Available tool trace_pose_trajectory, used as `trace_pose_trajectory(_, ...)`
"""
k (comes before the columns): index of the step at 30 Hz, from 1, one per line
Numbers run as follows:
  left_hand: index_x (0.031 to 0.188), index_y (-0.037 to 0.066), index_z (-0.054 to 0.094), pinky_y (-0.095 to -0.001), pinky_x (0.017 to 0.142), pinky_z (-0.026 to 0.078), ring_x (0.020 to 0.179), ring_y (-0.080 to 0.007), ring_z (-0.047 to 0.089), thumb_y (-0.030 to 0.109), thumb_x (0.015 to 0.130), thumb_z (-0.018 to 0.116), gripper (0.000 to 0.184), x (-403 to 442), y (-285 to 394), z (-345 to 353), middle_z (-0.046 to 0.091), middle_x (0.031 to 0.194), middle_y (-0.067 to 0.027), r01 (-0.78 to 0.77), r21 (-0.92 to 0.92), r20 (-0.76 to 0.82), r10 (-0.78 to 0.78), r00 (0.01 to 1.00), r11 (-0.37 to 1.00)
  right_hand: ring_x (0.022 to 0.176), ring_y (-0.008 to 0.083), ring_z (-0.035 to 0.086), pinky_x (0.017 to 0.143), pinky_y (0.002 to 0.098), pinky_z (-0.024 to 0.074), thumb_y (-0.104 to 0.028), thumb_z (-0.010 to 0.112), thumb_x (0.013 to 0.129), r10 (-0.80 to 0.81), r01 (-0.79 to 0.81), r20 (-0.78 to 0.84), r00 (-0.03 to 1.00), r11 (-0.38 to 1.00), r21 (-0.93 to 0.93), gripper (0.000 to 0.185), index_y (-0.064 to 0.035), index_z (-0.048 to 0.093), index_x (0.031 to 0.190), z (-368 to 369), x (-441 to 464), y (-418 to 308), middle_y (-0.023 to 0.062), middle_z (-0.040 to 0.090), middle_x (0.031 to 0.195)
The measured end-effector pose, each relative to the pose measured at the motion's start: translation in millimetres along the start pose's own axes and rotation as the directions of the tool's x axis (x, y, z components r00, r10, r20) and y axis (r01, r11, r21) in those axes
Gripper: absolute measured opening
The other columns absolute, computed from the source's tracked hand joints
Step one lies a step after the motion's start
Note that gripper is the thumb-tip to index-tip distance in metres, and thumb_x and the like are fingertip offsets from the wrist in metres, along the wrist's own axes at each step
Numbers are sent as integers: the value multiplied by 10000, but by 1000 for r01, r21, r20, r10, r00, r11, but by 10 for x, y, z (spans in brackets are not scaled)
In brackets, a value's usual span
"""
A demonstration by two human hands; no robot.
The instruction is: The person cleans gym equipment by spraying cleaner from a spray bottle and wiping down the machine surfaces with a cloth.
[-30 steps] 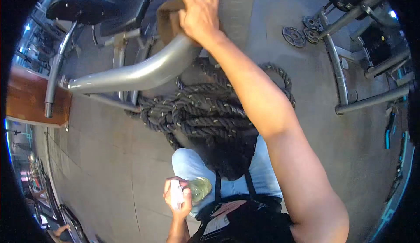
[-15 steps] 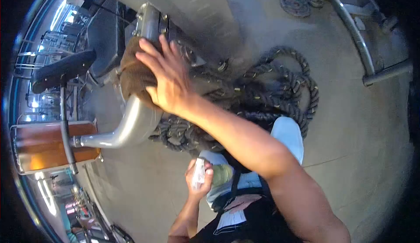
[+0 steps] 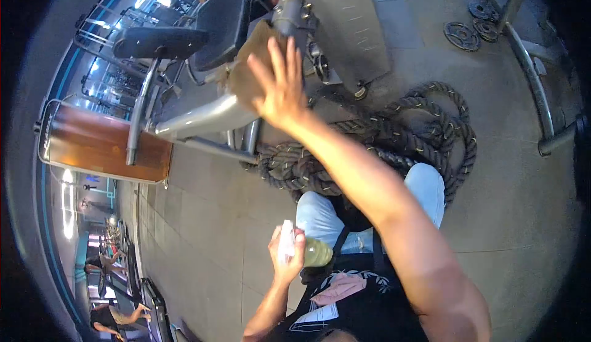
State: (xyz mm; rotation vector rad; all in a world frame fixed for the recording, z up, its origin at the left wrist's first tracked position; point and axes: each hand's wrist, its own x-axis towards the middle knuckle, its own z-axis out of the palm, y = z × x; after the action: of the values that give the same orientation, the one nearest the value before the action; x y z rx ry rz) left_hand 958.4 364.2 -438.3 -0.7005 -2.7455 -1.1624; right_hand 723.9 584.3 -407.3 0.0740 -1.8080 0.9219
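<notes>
A spray bottle with a white head and pale yellow-green liquid (image 3: 317,253) is in my left hand (image 3: 285,257), whose fingers are closed around its neck, close to my lap. My right hand (image 3: 280,93) reaches forward with fingers spread. It lies flat on a brown cloth (image 3: 249,59), which is draped over the thick grey tube (image 3: 206,115) of a gym machine. Part of the cloth is hidden under the palm and fingers.
Thick black battle ropes (image 3: 308,167) lie coiled on the floor before my knees. Weight plates (image 3: 462,36) and a metal frame (image 3: 529,83) stand to the right. At left are a padded seat (image 3: 161,42), an orange-brown panel (image 3: 101,142) and, farther off, people near treadmills.
My right hand stays on the cloth, its fingers shifted slightly. The view has swung, so the machine appears higher and farther right. The left hand still holds the spray bottle.
</notes>
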Motion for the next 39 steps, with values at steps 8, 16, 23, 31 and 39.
trace_pose_trajectory(8, 951, -16, 626, -300, 638, 449, 703, -148, 547, 161, 938, 617, 177, 1359, 52, -168, 572, 788, -81, -245, 118, -185, 263, 947, 962, 1459, 356, 259, 1199, 517, 169, -346, 472, 967, 26, 11, 381, 924, 995, -94, 476, -31, 604, 1298, -132, 976, 744, 162, 465, 1473)
trace_pose_trajectory(16, 1018, -29, 626, -309, 651, 464, 683, -153, 525, 196, 943, 627, 237, 1748, -247, -114, 586, 770, -89, -211, 174, -66, 225, 972, 962, 1417, 361, 347, 1175, 422, 266, -461, 535, 923, 79, -36, 439, 895, 994, -107, 550, -82, 607, 1315, -313, 1086, 751, 153, 492, 1455)
trace_pose_trajectory(23, 894, -13, 592, -330, 594, 431, 660, -190, 526, 156, 914, 615, 172, 450, -535, -509, 519, 755, -81, -31, 47, -116, 37, 993, 998, 1418, 544, 192, 1149, 648, 171, -261, 686, 766, 120, -128, -355, 927, 992, 0, 697, -104, 481, 1413, 381, 138, -79, 225, 296, 1550)
trace_pose_trajectory(31, 876, 14, 572, -277, 604, 430, 680, -113, 504, 136, 924, 615, 138, -1086, -661, -779, 536, 755, -23, 317, -175, -238, -352, 905, 932, 1433, 563, 114, 1110, 739, 68, -263, 710, 722, 15, -18, -388, 922, 1000, -4, 854, -217, 376, 1506, 579, -199, -304, 265, 165, 1587)
trace_pose_trajectory(39, 945, -22, 579, -307, 681, 513, 733, -166, 615, 170, 931, 609, 195, -2041, -713, -901, 582, 822, -70, 483, -249, -356, -544, 760, 839, 1335, 472, 362, 1131, 479, 292, -274, 434, 979, 861, -447, -372, 347, 501, 741, 570, 54, 328, 1433, 816, 11, -3, 375, 344, 1423)
